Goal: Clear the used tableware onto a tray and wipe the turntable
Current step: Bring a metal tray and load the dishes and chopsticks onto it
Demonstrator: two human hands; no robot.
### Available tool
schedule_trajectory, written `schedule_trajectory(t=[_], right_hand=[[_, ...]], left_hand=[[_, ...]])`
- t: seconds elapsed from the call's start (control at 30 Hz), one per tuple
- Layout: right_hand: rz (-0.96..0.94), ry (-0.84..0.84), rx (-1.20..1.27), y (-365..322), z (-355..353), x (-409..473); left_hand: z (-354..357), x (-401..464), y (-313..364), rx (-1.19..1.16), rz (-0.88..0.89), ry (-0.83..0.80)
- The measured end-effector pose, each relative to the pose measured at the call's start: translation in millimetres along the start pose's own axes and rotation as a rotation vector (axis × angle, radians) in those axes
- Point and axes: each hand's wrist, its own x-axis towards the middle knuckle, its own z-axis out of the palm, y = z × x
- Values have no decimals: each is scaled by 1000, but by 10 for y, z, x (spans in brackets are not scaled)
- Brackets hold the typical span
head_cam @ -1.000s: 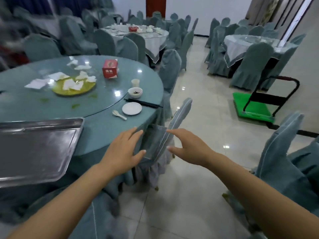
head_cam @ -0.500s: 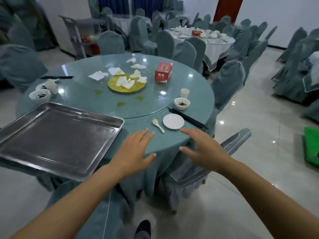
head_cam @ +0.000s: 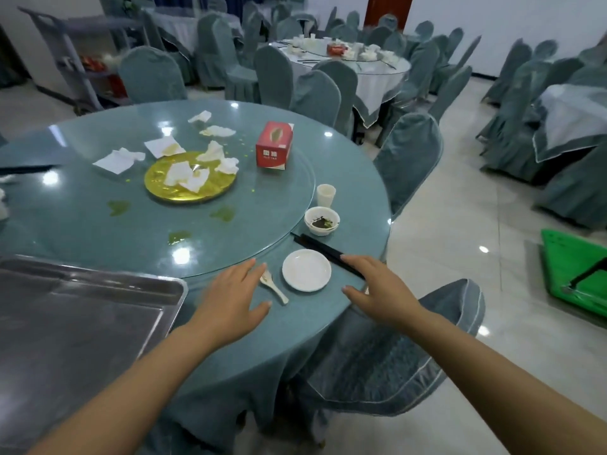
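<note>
Banquet-hall tabletop (head_cam: 305,326): both hands, left (head_cam: 230,303) and right (head_cam: 377,287), spread empty beside a saucer (head_cam: 306,270); lifting spoon (head_cam: 274,286) and chopsticks (head_cam: 328,252) first looks tidiest, tray (head_cam: 82,323) alongside.

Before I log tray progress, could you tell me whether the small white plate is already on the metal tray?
No, the small white plate lies on the tablecloth, apart from the metal tray.

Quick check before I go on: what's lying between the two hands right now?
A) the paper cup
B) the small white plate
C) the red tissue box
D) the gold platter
B: the small white plate lies on the table edge between the left hand and the right hand, both open.
</note>
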Motion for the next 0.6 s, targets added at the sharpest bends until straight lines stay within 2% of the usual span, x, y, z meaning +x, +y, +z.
schedule_trajectory(t=[0.13, 0.33, 0.47, 0.6], right_hand=[[106, -56, -3, 471, 180, 398], [162, -123, -46, 1140, 397, 1112], [221, -255, -94, 1523, 621, 1484], [254, -366, -159, 1855, 921, 1689]], left_hand=[[200, 498, 0, -5, -20, -72], [434, 1157, 6, -46, -74, -123], [621, 1437, -37, -42, -114, -209], [817, 1531, -117, -10, -150, -211]])
